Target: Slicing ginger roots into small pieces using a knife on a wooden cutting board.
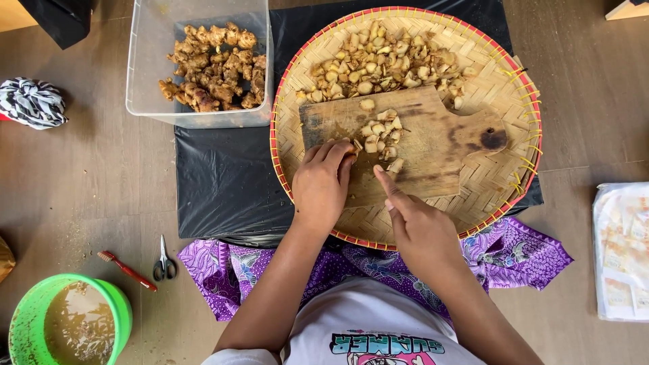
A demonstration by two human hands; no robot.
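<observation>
My left hand (pixel 321 186) rests on the near left part of a wooden cutting board (pixel 433 145), fingers curled down on a small piece of ginger (pixel 352 153). My right hand (pixel 419 230) is closed on a knife seen edge-on, forefinger stretched along its back, just right of the left fingertips. Cut ginger pieces (pixel 380 132) lie on the board beyond my fingers. A larger pile of cut ginger (pixel 382 64) fills the far side of the round woven tray (pixel 500 88) that carries the board.
A clear plastic box (pixel 145 74) of whole ginger roots (pixel 213 67) stands far left on a black plastic sheet (pixel 223 182). Near left are a green bucket (pixel 40 297) of muddy water, a red toothbrush (pixel 128 270) and scissors (pixel 164 260). A plastic package (pixel 622 250) lies right.
</observation>
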